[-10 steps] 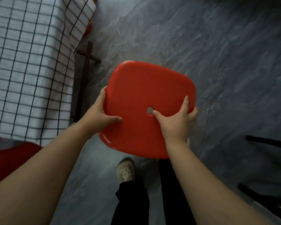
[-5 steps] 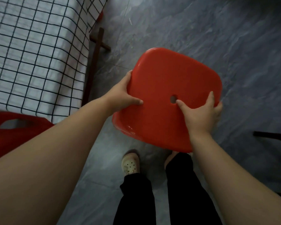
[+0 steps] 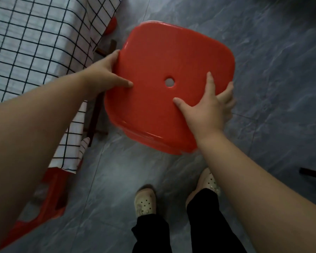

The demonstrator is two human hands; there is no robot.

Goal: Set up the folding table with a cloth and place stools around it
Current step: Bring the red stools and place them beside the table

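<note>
The red stool fills the frame's centre. The left hand grips its left edge, thumb on top. The right hand grips its right edge, fingers curled underneath.

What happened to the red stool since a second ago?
The stool has been carried closer to the cloth; its left edge now overlaps the table leg. The right thumb has slid a little away from the seat's hole. Unchanged: the left hand and right hand still grip the seat's edges, nothing was let go, and the cloth stays where it was.
</note>
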